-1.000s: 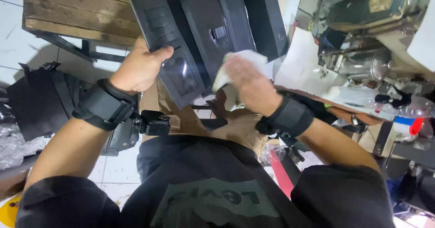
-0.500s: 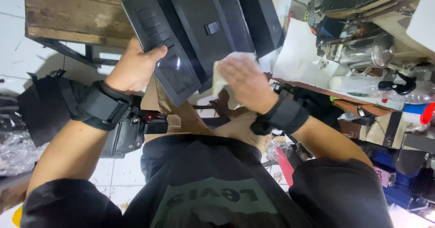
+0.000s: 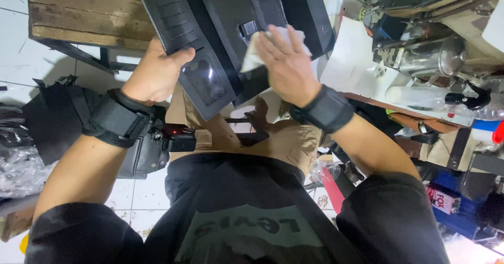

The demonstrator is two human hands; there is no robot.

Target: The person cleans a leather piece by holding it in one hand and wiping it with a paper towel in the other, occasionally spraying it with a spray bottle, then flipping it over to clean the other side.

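Observation:
A large black leather bag with open flaps rests on my lap, tilted toward me. My left hand grips the edge of its left flap, which has card slots and a clear window pocket. My right hand presses a white cloth flat against the bag's middle panel, beside a small black clasp. Both wrists wear black straps.
A wooden pallet lies on the white tiled floor at upper left. A black bag sits by my left elbow. On the right, a cluttered workbench holds a metal machine, a spray bottle and white paper.
My right hand has slid the white cloth up the bag's middle panel toward the clasp. The left hand keeps its hold on the flap.

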